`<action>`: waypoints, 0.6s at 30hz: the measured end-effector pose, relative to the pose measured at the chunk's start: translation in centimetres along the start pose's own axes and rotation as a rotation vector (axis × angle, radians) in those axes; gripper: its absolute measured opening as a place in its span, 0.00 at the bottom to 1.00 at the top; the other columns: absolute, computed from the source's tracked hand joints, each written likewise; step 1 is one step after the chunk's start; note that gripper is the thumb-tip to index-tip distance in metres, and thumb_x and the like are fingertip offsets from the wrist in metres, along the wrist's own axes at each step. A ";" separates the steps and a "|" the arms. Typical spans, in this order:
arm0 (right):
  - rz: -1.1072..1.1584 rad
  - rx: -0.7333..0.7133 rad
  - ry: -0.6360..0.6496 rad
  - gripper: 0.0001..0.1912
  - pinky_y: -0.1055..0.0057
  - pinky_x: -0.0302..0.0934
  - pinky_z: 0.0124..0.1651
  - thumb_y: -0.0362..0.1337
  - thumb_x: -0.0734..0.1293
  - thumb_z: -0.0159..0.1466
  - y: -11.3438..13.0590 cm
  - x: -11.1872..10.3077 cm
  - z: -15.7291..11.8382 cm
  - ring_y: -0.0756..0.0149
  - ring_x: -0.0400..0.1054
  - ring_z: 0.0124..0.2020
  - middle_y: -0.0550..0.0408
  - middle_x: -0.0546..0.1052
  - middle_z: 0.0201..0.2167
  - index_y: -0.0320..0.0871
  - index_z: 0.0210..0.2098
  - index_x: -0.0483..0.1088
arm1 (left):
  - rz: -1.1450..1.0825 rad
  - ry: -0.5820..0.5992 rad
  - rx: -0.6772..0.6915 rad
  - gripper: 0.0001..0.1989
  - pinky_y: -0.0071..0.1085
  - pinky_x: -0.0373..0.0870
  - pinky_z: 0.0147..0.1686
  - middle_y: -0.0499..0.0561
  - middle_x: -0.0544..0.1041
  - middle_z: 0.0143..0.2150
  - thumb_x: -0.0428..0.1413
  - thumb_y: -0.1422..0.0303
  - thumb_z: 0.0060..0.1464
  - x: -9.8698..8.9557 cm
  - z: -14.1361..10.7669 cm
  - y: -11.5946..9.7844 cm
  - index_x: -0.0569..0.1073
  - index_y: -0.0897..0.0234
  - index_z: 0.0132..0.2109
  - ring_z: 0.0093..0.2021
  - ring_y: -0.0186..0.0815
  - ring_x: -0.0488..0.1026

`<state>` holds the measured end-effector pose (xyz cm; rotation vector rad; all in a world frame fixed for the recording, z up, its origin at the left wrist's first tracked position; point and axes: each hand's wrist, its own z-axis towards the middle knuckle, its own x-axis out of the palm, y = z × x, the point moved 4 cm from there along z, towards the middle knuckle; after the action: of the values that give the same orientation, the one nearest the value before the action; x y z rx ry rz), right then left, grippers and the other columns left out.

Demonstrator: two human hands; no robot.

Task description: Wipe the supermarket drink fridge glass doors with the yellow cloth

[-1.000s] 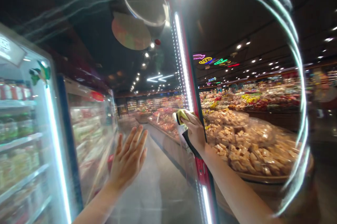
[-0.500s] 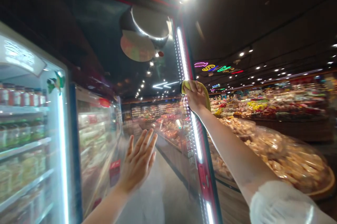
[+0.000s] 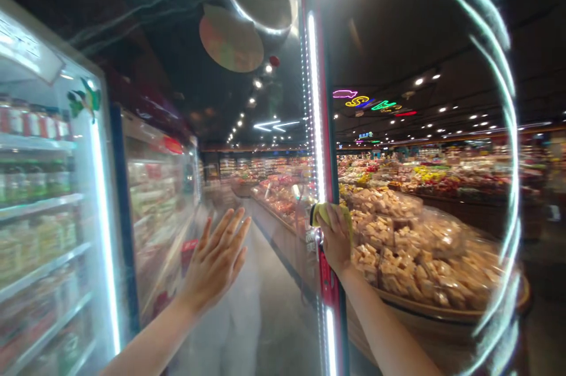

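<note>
A glass door (image 3: 283, 282) stands in front of me, its right edge a red-and-dark frame (image 3: 328, 279) with a lit strip (image 3: 316, 105) along it. My right hand (image 3: 336, 240) is closed around a yellow-green cloth (image 3: 322, 213), which presses on that frame just above a red section. Part of the cloth is hidden under the fingers. My left hand (image 3: 216, 261) is raised with its fingers stretched out, palm toward the glass; it appears to rest on the pane, and holds nothing.
At left, a lit fridge (image 3: 104, 187) has bottles (image 3: 38, 175) on its shelves. Beyond the frame on the right stands a round display of wrapped goods (image 3: 420, 252). A speech-bubble-shaped sticker (image 3: 232, 40) is on the upper glass. A curved streak of light crosses the right side.
My right hand has slid down along the door frame with the cloth. My left hand stays spread, now slightly further left in view. The view has shifted a little.
</note>
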<state>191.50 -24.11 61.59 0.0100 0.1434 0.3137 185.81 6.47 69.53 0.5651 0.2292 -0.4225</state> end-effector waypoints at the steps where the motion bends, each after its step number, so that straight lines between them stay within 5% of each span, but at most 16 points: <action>1: 0.022 -0.011 -0.016 0.28 0.46 0.53 0.72 0.22 0.60 0.67 -0.2 0.0 0.1 0.55 0.45 0.75 0.54 0.66 0.69 0.51 0.61 0.72 | -0.007 0.000 -0.011 0.33 0.50 0.40 0.74 0.55 0.59 0.74 0.47 0.67 0.67 -0.1 -0.2 0.2 0.49 0.57 0.75 0.75 0.42 0.51; 5: 0.121 0.020 -0.110 0.28 0.49 0.53 0.73 0.21 0.58 0.66 -0.1 -0.7 6.6 0.59 0.48 0.74 0.56 0.68 0.67 0.50 0.58 0.75 | -0.036 0.002 -0.055 0.32 0.51 0.41 0.74 0.55 0.61 0.73 0.47 0.64 0.68 -0.6 0.0 0.8 0.49 0.57 0.75 0.74 0.43 0.53; 10: 0.295 0.070 -0.176 0.23 0.49 0.52 0.74 0.32 0.56 0.73 3.9 -0.7 15.8 0.59 0.49 0.74 0.55 0.61 0.72 0.51 0.64 0.68 | -0.005 0.010 -0.045 0.34 0.49 0.41 0.75 0.54 0.60 0.73 0.48 0.66 0.67 -0.1 0.7 0.9 0.47 0.55 0.75 0.74 0.42 0.52; 13: 0.270 0.024 -0.116 0.23 0.48 0.49 0.74 0.36 0.56 0.74 6.1 0.4 14.2 0.57 0.44 0.76 0.53 0.60 0.72 0.50 0.66 0.65 | -0.007 0.007 -0.046 0.36 0.48 0.40 0.75 0.53 0.60 0.73 0.50 0.65 0.67 -0.1 0.4 0.9 0.44 0.54 0.76 0.75 0.41 0.52; 18: 0.136 -0.096 -0.011 0.24 0.42 0.48 0.73 0.34 0.59 0.72 6.3 1.8 5.9 0.53 0.44 0.76 0.51 0.61 0.72 0.51 0.66 0.66 | -0.029 0.001 -0.074 0.35 0.45 0.39 0.75 0.50 0.63 0.72 0.49 0.64 0.67 -1.5 -1.7 2.1 0.45 0.52 0.75 0.74 0.39 0.54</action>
<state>192.08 -17.53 67.43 -0.0736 0.1169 0.4564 185.31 9.49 69.63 0.4900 0.2536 -0.4398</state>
